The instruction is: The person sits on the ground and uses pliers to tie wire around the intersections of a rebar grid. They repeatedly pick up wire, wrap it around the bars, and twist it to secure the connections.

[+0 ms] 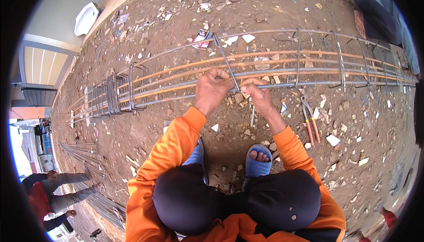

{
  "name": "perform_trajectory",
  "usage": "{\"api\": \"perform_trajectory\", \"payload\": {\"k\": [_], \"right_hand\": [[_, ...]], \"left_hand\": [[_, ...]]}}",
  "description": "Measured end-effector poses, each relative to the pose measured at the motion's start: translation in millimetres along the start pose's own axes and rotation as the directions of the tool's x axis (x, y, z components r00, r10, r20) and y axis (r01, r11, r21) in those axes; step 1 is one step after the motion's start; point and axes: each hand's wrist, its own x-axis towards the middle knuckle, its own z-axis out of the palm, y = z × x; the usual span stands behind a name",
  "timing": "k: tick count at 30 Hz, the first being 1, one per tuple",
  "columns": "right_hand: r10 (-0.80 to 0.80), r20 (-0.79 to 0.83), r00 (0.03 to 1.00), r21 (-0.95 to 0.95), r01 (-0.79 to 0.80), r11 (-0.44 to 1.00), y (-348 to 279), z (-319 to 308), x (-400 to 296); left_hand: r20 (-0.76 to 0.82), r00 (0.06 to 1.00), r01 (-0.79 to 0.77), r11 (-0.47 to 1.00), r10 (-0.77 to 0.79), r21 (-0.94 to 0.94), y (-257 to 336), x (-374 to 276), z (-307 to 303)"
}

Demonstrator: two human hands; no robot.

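A long cage of steel reinforcing bars (185,63), some of them rusty, lies across the view before me. One rectangular steel stirrup (225,58) crosses the bars at a slant. My left hand (212,88) curls its fingers over the lower bars and grips the left side of this stirrup near its lower corner. From the other side, my right hand (259,96) pinches the same corner between thumb and fingers. Whether a thin tie wire is between the fingertips is too small to tell. Cutting pliers (310,121) with red-orange and yellow handles lie on the dirt right of my right hand.
Bunched stirrups (114,92) hang on the cage's left end; spaced stirrups (338,59) stand along its right part. A person (381,13) crouches at the far right end. Another person (56,192) is at lower left, by loose bars (102,205). Rubble and tile shards (333,140) litter the ground.
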Motion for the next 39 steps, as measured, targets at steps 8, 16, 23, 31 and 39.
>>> {"api": "perform_trajectory", "payload": {"k": [8,16,23,31,39], "right_hand": [[0.165,-0.001,0.986,0.303,-0.157,0.94,0,7,-9],[-0.368,-0.028,0.929,-0.535,0.297,0.791,16,30,-30],[-0.245,-0.006,0.969,-0.595,0.194,0.78,3,22,-41],[-0.031,0.013,0.999,-0.392,0.034,0.919,-11,7,-22],[0.004,-0.253,0.967,0.164,0.039,0.986,3,50,-25]], "left_hand": [[-0.139,0.963,-0.26,0.926,0.229,-0.274,-16,-14,13],[0.151,0.375,-0.818,0.25,0.915,0.518,7,-24,-1],[0.005,0.99,-0.143,0.99,0.143,-0.006,14,-34,-6],[0.146,0.98,-0.172,0.946,0.136,0.275,42,-11,-4],[-0.062,0.961,-0.232,0.91,0.269,0.344,33,-21,2]]}}
